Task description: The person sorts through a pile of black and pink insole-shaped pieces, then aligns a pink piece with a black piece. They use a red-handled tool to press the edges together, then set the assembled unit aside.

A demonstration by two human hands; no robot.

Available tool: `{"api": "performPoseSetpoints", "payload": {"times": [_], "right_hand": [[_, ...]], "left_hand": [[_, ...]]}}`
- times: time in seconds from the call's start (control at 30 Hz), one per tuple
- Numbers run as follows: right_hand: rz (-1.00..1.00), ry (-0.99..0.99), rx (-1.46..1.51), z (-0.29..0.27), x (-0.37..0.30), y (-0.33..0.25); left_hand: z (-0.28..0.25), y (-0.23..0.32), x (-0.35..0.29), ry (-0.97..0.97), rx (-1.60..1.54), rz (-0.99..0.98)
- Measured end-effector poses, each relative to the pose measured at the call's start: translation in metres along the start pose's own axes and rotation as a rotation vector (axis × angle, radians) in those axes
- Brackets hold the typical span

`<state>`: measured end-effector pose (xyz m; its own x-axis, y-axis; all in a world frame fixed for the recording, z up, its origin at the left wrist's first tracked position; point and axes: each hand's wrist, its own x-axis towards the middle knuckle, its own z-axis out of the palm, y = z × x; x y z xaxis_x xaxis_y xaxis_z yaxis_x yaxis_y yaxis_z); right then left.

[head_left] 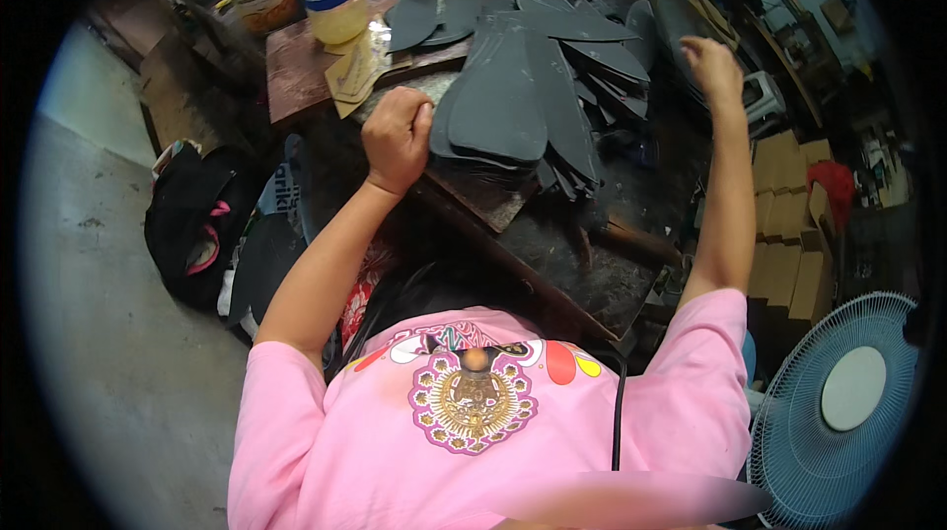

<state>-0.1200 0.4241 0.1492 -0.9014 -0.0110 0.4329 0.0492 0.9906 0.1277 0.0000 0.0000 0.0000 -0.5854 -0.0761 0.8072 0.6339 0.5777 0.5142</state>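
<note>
Currently seen: grey soles (498,101) piled over the tabletop (604,283); close beside, at their left edge, the left hand (398,141) with fingers curled into a fist; well apart, beyond their right side, the right hand (715,67) with fingers bent, cannot tell how narrow; past the left hand, a jar (333,17); at lower right, a fan (838,412).

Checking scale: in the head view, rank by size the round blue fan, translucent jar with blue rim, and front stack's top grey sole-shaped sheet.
Largest: round blue fan
Grey sheet
Smallest: translucent jar
</note>
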Motion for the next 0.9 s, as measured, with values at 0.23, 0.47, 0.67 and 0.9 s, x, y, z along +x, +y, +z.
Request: {"api": "performPoseSetpoints", "payload": {"times": [0.23, 0.47, 0.67, 0.9], "right_hand": [[-0.317, 0.222, 0.537, -0.030, -0.118, -0.121], [-0.465, 0.314, 0.685, -0.039, -0.185, -0.181], [-0.493, 0.376, 0.686, -0.027, -0.187, -0.173], [-0.479, 0.381, 0.659, -0.021, -0.181, -0.155]], "left_hand": [[-0.002, -0.001, -0.006, 0.023, 0.016, -0.021], [-0.003, 0.000, -0.006, 0.053, 0.022, 0.012], [-0.006, -0.002, -0.010, 0.037, 0.033, 0.093], [-0.008, -0.001, -0.016, 0.018, 0.031, 0.138]]}}
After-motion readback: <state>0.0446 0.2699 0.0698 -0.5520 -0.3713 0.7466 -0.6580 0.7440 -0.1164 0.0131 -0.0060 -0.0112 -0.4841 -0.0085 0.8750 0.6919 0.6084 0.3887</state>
